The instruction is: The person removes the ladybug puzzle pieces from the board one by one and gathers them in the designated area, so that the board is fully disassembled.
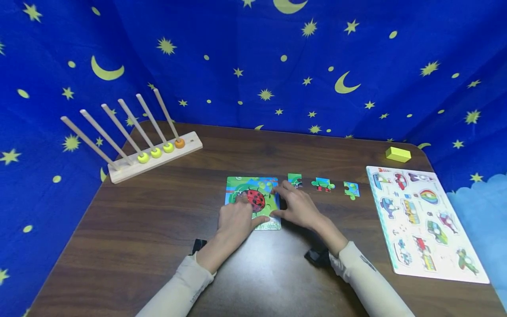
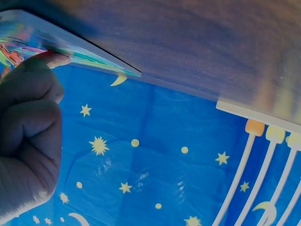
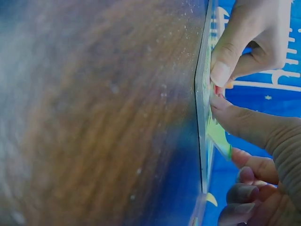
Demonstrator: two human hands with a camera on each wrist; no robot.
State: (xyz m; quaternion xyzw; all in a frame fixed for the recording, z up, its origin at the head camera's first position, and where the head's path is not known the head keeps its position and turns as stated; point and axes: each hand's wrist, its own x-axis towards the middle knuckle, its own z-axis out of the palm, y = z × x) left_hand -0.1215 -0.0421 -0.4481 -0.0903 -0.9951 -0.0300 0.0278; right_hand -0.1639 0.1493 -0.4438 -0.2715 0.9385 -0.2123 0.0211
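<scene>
A square jigsaw puzzle [image 1: 239,182] with a red ladybug picture lies flat on the table. My left hand [image 1: 234,218] presses on it with the index finger, the thumb touching its lower part and the other fingers bent. At the puzzle's right side, my right hand [image 1: 299,207] pinches a green puzzle piece [image 3: 220,137] between thumb and index finger. That piece is tilted up from the board in the right wrist view. How its far edge meets the neighbouring pieces is hidden. Three loose pieces lie beyond my right hand: one green [image 1: 293,178], one blue-red [image 1: 323,183], one blue-green [image 1: 351,189].
A wooden peg stand [image 1: 156,161] with yellow and orange beads stands at the back left. On the right lies a board of vehicle pictures [image 1: 409,233], with a yellow block [image 1: 398,154] behind it. A blue starry curtain [image 1: 237,92] hangs along the table's far edge.
</scene>
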